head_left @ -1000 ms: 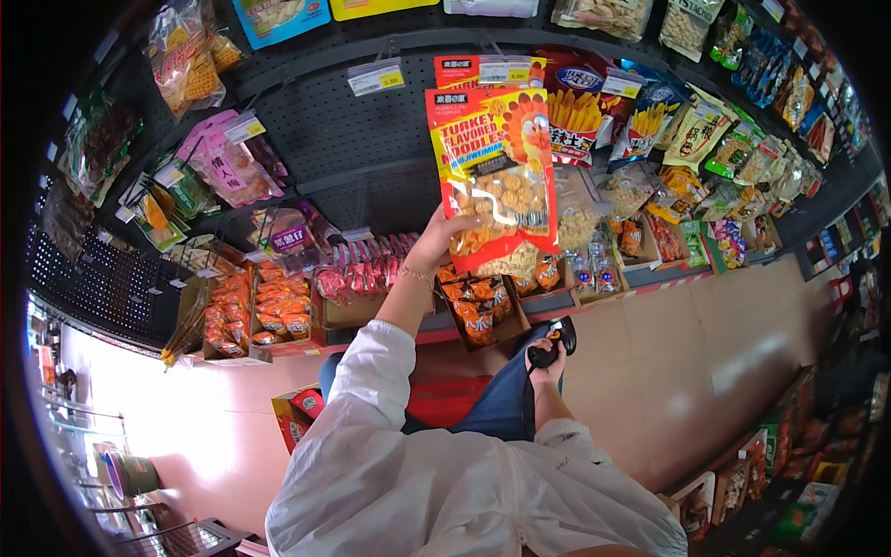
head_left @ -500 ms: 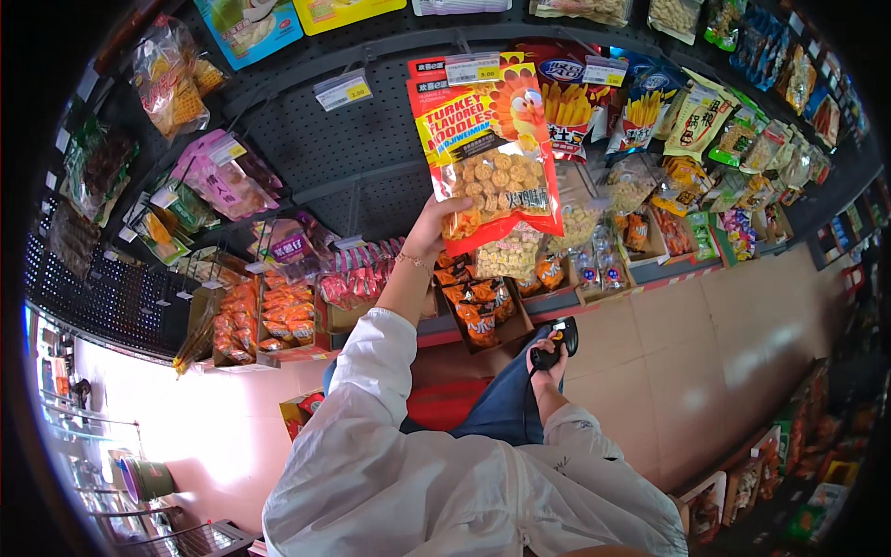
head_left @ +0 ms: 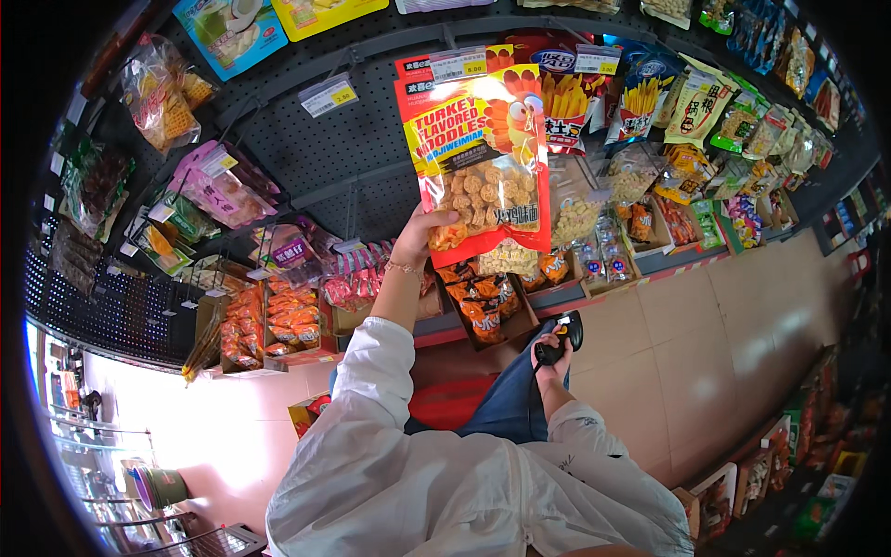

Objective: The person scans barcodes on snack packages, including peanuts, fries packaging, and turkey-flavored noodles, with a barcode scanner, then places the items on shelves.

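Shop pegboard wall [head_left: 362, 139] filling background, snack packs hanging. Left hand [head_left: 419, 239] pinching lower corner of red snack bag [head_left: 478, 153], raising it higher and closer than before. Right hand [head_left: 554, 350] staying low, fingers curling round black device [head_left: 563, 336].

Left hand [head_left: 419, 243]: raised, gripping red snack bag [head_left: 483, 158] by its lower left corner, before pegboard rack [head_left: 362, 148].
Right hand [head_left: 553, 353]: low, below the bag, clutching black device [head_left: 564, 336].
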Available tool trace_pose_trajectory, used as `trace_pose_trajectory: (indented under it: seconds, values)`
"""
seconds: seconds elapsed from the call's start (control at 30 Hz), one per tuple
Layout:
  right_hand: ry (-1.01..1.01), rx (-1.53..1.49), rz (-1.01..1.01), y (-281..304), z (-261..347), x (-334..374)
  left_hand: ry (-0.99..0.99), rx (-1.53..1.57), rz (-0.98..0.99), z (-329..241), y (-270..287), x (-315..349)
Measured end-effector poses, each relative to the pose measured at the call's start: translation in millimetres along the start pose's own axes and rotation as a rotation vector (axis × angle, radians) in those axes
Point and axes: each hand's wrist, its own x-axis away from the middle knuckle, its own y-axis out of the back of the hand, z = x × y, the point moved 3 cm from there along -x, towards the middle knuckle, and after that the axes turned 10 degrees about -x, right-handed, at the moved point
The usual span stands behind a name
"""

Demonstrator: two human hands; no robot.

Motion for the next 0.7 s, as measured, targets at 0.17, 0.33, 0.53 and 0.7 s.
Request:
trace_pose_trajectory:
  seconds: [0.17,0.33,0.53,0.7]
  values:
    - [-0.031,0.003,0.038,1.2,0.5,-1.9,-0.011,0.087,-0.025,0.6,8.7,-9.9]
    - [-0.04,-0.037,0.015,1.2,-0.6,-0.7,-0.011,0.05,-0.004,0.0,5.8,-16.0]
    - [-0.064,-0.075,0.018,-1.3,-4.7,0.0,0.002,0.074,-0.021,2.5,6.7,-19.5]
    - [-0.051,-0.065,0.014,-1.8,-5.4,-0.1,0.006,0.082,-0.039,0.1,11.6,-35.1]
